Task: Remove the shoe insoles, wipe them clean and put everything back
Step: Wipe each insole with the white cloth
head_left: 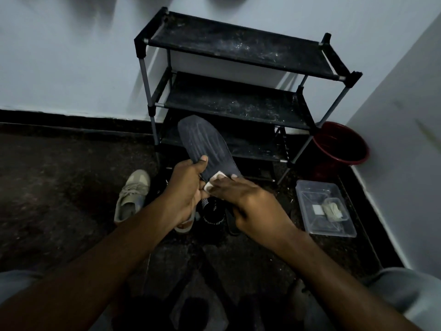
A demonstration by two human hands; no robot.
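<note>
A dark grey insole (204,142) is held up in front of the shoe rack, toe pointing away. My left hand (187,187) grips its heel end, thumb on top. A small white wipe (214,179) lies against the heel area, and the fingers of my right hand (248,199) press it down. On the floor below sit a beige sneaker (132,194) to the left and a black shoe (213,213) partly hidden under my hands. Part of a second beige shoe (185,225) shows under my left wrist.
A black three-tier shoe rack (238,56) stands against the wall ahead. A red bucket (341,144) sits in the right corner. A clear plastic box (324,206) with small white and beige items lies on the dark floor at right.
</note>
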